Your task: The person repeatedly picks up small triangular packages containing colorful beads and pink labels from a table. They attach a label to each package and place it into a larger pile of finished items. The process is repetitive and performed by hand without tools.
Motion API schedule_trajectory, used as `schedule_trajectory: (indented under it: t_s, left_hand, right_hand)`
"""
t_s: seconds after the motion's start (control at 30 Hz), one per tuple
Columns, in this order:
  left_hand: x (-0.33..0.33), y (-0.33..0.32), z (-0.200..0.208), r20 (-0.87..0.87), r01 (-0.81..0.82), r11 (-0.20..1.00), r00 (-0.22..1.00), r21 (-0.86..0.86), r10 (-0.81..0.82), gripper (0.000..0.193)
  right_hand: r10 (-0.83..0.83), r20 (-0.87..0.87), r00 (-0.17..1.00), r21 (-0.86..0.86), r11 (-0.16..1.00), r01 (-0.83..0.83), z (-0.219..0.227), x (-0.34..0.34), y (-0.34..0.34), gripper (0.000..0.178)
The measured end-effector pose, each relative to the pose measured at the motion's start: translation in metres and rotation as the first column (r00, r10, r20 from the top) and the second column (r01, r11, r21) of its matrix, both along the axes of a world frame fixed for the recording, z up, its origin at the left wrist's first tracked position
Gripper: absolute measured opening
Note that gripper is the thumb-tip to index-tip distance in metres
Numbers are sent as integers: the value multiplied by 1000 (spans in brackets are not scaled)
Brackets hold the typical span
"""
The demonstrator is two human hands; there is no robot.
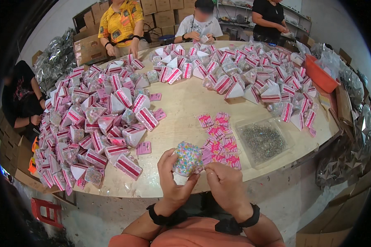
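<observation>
My left hand (pixel 173 187) is wrapped round a cake-slice-shaped piece (pixel 186 158) whose visible face is covered in multicoloured beads or sprinkles. Close against its lower right corner, my right hand (pixel 228 185) is closed in a pinch; what sits between those fingertips is too small to make out. Just beyond the right hand lie several pink printed cards (pixel 226 147) in a loose overlapping spread. To their right is a clear shallow tray (pixel 257 164) holding a heap of small metal pieces (pixel 261 140).
A large heap of wrapped cake-slice pieces (pixel 90 119) covers the table's left side, another (pixel 251 70) the far right. An orange-red tub (pixel 320 76) stands at the right edge. Co-workers (pixel 121 24) are around the table. A red stool (pixel 47 212) is on the floor.
</observation>
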State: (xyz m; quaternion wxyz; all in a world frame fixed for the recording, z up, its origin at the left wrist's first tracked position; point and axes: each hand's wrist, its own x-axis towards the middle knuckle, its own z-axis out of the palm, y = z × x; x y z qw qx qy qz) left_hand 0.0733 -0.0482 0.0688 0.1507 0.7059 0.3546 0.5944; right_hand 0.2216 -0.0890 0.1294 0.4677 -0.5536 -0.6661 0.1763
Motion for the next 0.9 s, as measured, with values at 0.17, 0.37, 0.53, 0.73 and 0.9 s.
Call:
schedule_trajectory:
  t_s: [0.17,0.37,0.53,0.73,0.9]
  left_hand:
    - [0,2,-3,-47,-33,999,998,39,34,71]
    - [-2,5,4,-125,-49,996,990,73,58,70]
    - [-1,5,2,-84,-17,1000,996,12,18,72]
    - [-5,7,1,80,132,968,990,-216,-117,67]
    - [-18,32,16,283,171,815,959,-554,-9,68]
  right_hand:
    - [-31,-95,995,-51,998,27,-9,-1,1,8]
    - [-50,-171,984,-176,984,20,-11,0,7,10]
    - [-15,-206,978,-152,988,-17,-26,-2,14,11]
    - [-4,-597,802,-428,848,-314,-5,2,23,15]
    - [122,-397,910,-213,952,-221,-19,14,40,14]
